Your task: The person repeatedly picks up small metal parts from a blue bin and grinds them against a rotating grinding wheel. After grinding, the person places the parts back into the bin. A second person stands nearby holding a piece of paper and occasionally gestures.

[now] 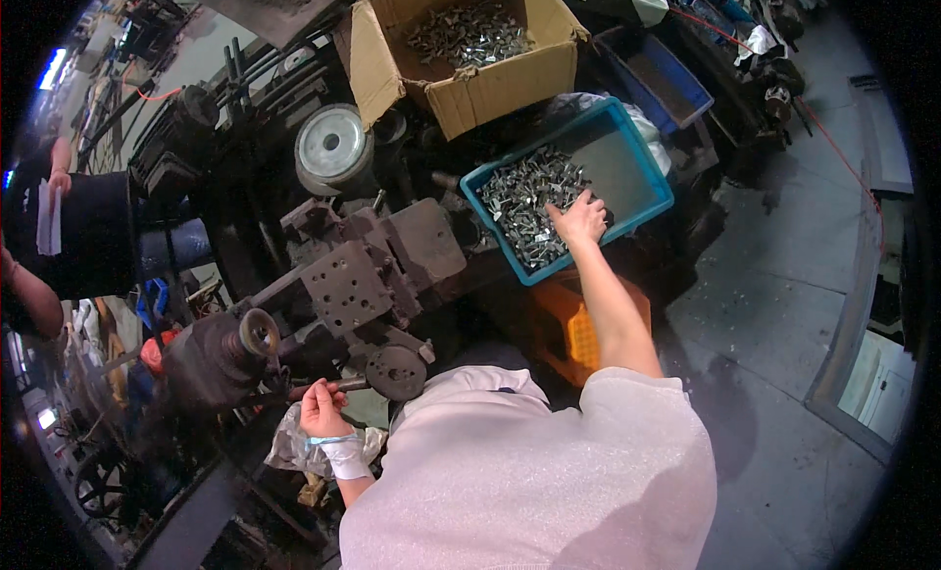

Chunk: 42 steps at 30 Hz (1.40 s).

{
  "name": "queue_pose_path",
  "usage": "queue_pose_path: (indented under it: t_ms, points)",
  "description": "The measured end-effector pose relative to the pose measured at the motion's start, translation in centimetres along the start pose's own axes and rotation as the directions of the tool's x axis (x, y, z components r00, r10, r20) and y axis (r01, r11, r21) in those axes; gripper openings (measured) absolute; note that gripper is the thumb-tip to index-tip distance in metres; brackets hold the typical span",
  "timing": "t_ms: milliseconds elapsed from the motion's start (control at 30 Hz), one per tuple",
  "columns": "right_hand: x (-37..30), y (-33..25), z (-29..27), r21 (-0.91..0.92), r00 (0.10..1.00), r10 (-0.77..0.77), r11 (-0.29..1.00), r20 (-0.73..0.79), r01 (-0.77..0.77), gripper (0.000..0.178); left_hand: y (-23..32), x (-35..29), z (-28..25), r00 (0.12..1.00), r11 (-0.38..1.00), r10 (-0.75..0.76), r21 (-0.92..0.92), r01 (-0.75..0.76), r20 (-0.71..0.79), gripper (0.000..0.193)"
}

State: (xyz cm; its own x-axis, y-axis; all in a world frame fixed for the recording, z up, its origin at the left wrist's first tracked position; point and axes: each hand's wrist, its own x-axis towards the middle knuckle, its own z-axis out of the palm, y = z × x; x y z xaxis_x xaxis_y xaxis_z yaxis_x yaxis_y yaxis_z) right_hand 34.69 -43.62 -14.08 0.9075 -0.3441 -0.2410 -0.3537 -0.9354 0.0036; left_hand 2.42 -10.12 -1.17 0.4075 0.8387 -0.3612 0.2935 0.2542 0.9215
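Head view: your right hand (580, 220) spreads open on metal blanks (529, 202) in the blue bin (642, 183), picking next calls for pinching one; left hand (321, 409) clasps the press lever (345, 385).

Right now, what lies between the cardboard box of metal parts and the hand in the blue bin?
In the head view, only the blue bin rim and loose metal parts separate the cardboard box from the right hand.

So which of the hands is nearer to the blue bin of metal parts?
Right. The right hand rests on the metal parts inside the blue bin; the left hand is far off, gripping a machine handle.
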Motion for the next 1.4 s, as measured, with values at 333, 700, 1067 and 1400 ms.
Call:
queue_pose_path:
  t_ms: [333,700,1067,1400]
  points:
    - [-0.8,-1.2,0.6,0.188,0.997,0.079,0.979,0.005,-0.079,0.061,-0.5,0.0,0.3,1.0,1.0,-0.021,-0.02,0.021,0.0,0.015]
    - [-1.0,-0.3,4.1,0.045,0.946,-0.267,0.959,-0.186,0.279,0.036,-1.2,-1.1,-0.5,0.999,0.999,-0.008,-0.035,0.006,-0.05,0.015]
    - [3.0,0.2,2.0,0.817,0.828,-0.11,-0.135,0.55,-0.561,0.028,-1.7,-0.9,-1.9,0.997,0.999,0.021,-0.049,-0.024,-0.074,0.015]
    - [2.4,0.5,1.8,0.328,0.702,-0.368,-0.689,0.609,-0.646,0.024,-1.0,-1.0,-2.0,0.995,0.998,0.017,-0.056,-0.023,-0.098,0.016]
